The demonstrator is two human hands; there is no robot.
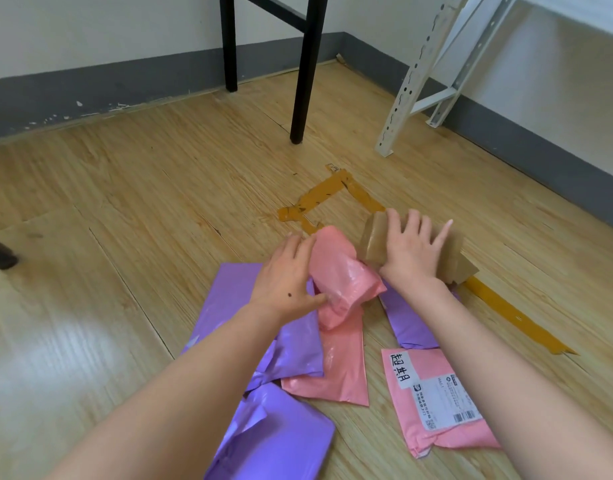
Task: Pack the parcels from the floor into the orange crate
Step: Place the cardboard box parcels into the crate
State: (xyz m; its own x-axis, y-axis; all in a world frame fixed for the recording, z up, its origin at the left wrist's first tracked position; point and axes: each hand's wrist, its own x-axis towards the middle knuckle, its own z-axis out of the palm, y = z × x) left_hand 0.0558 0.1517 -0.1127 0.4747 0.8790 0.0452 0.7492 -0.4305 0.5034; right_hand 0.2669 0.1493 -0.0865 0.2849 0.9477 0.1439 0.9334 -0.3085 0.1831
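We see a scatter of soft mailer parcels on a wooden floor, looking down past our own two bare forearms. At the centre, our left hand grips a plump pink parcel, thumb on its near side and fingers curled around its far side, tilting it up off the pile. Just to its right, our right hand lies flat with fingers spread wide on top of a brown paper-wrapped parcel; we cannot tell whether it is gripping the parcel or only pressing on it.

Under and around the pink parcel lie others: a purple mailer beneath our left wrist, a flat pink mailer partly under it, another purple mailer nearest us, and a purple one under our right forearm. A pink mailer with a white shipping label and handwritten characters lies to the right, apart from the pile.

Strips of brown tape mark a rectangle on the floor beyond the hands. Further back stand black chair legs and a white metal shelf upright against a grey baseboard. The orange crate is outside our view.
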